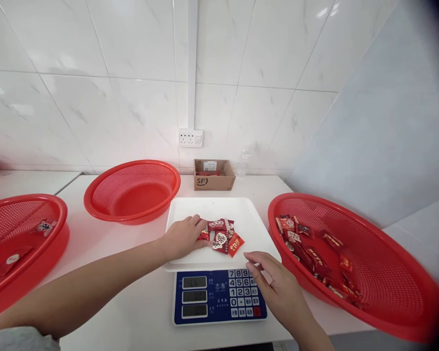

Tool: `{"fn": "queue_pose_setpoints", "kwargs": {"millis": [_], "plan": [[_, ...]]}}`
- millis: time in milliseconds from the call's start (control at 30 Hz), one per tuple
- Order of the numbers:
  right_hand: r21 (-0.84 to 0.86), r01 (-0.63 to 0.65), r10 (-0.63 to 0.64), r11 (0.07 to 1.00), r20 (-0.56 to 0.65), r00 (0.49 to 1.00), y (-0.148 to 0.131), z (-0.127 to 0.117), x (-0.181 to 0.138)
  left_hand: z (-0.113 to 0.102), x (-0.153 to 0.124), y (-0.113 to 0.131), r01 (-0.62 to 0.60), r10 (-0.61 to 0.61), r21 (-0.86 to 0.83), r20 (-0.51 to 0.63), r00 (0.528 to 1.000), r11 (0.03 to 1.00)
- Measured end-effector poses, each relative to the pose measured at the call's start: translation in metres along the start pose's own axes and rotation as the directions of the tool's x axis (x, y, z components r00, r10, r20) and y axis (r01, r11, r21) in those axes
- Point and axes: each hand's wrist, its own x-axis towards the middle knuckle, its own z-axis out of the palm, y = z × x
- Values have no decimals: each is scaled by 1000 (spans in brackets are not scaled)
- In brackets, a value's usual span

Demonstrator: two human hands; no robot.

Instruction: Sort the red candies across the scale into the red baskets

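Sweets (221,240) are sitting on the tray (192,208), left hand (183,236) gripping 1, right hand (276,282) hovering with fingers loose; more are remaining in the right basket (382,256)

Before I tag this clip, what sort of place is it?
Likely a weighing or packing workspace for small wrapped goods, perhaps candy: a digital scale with wrapped packets on its white pan, and a red basket holding more packets beside it.

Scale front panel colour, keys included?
Blue front panel with white keys and one red key at lower right; shows best in the head view.
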Motion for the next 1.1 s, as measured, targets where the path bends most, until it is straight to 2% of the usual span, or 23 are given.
{"fn": "queue_pose_setpoints", "kwargs": {"millis": [267,400,533,600,700,867,1000,1033,1100], "plan": [[14,0,0,1000,4,1000,-3,-1,1,-9,-7,3,13,-13,8,-15,1000,1000],[13,-15,15,1000,20,1000,-4,-3,1,-10,-11,-7,3,-5,-39,-48,999,999],[21,-36,35,999,27,999,-6,-4,1,-16,-15,-23,38,-49,-87,-117,992,995],[25,-42,42,999,29,999,-6,-4,1,-23,-18,-33,77,-98,-116,-187,978,990],[32,-45,44,998,32,999,-6,-4,1,-36,-23,-54,158,-208,-180,-309,928,971],[34,-60,59,998,40,997,-4,-4,0,-49,-29,-94,336,-409,-263,-310,858,904],[42,-63,61,997,38,997,-3,-4,0,-48,-33,-118,440,-464,-155,-389,796,884],[43,-62,61,997,36,998,-3,-4,0,-46,-32,-119,445,-454,-121,-396,798,887],[44,-64,63,997,37,997,-3,-4,0,-40,-30,-116,398,-393,-68,-381,837,915]]}}
